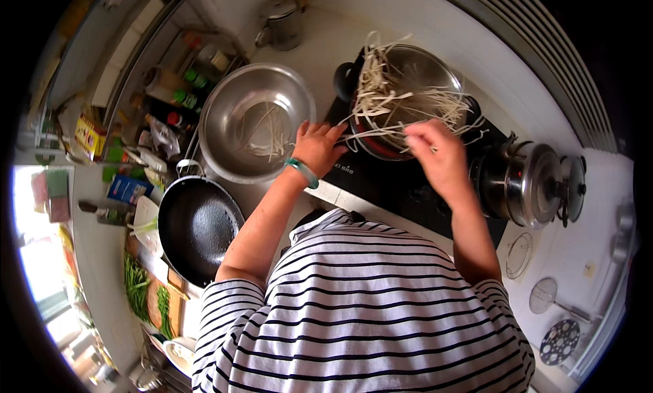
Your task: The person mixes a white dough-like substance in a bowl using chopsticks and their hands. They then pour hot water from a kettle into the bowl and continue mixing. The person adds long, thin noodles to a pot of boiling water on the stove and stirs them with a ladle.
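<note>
Dry pale noodles (381, 87) lie in a tangle across a wide pot (439, 61) on the stove, many strands sticking out past its rim. My right hand (441, 160) is closed at the near side of the pot, its fingertips pinching a few strands. Between the pot and a large steel basin (212, 138), my left hand (316, 149) has its fingers apart, with strand ends beside the fingertips. A green bangle (303, 173) circles that wrist. Several loose noodle strands (272, 138) rest in the bottom of the basin.
A black wok (199, 226) sits near left, below the basin. Lidded pots (534, 182) stand right of the black cooktop (388, 182). Bottles (183, 97) crowd the left shelf, and a metal jug (280, 26) is at the back. Green vegetables (163, 308) lie on a board.
</note>
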The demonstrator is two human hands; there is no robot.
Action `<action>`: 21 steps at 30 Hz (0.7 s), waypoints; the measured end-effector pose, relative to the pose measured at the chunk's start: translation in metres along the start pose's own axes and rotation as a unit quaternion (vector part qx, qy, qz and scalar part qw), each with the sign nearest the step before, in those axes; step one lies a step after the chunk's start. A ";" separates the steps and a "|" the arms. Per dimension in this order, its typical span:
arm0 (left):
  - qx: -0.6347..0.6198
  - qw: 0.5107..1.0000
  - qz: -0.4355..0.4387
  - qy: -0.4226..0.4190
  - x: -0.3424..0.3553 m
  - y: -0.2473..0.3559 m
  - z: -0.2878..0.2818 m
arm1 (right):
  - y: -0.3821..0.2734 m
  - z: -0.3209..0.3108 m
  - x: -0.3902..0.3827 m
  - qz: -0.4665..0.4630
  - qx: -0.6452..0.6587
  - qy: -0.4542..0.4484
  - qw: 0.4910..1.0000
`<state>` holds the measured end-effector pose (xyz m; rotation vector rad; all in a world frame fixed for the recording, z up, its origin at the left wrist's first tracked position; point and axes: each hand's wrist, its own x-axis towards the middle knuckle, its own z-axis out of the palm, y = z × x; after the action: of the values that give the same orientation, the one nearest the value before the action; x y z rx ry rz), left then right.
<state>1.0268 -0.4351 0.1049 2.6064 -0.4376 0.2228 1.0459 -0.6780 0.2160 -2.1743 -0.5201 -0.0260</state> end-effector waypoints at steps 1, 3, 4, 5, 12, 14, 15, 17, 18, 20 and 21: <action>0.015 0.999 -0.012 -0.043 0.001 -0.002 0.004 | -0.004 0.005 -0.007 -0.018 -0.029 -0.016 0.999; -0.004 0.995 -0.050 -0.086 0.002 0.012 -0.012 | -0.007 0.015 -0.021 -0.052 -0.058 -0.027 0.997; -0.012 0.992 -0.071 -0.107 0.000 0.021 -0.023 | -0.006 0.020 -0.026 -0.071 -0.058 -0.022 0.996; -0.024 0.992 -0.074 -0.097 -0.004 0.029 -0.030 | -0.002 0.024 -0.029 -0.099 -0.044 -0.011 0.994; 0.005 0.997 -0.073 -0.033 -0.002 0.093 -0.066 | 0.000 0.019 -0.039 -0.110 -0.004 0.021 0.994; 0.016 0.999 -0.034 0.032 0.011 0.102 -0.070 | 0.010 0.008 -0.044 -0.104 0.012 0.032 0.994; 0.014 0.998 -0.029 0.058 0.018 0.106 -0.070 | 0.013 0.000 -0.048 -0.087 0.020 0.046 0.995; 0.045 0.996 0.003 0.083 0.033 0.112 -0.068 | 0.034 -0.012 -0.058 -0.034 0.026 0.085 0.996; 0.059 0.993 0.018 0.096 0.040 0.116 -0.067 | 0.041 -0.019 -0.063 -0.003 0.023 0.106 0.994; 0.091 0.991 0.030 0.090 0.059 0.135 -0.066 | 0.058 -0.036 -0.071 0.067 0.017 0.152 0.986; 0.097 0.990 0.047 0.096 0.067 0.147 -0.069 | 0.075 -0.041 -0.073 0.087 0.035 0.189 0.978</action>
<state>1.0337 -0.5418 0.2449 2.7210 -0.4907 0.5697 1.0139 -0.7750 0.1697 -2.0701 -0.1115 -0.3136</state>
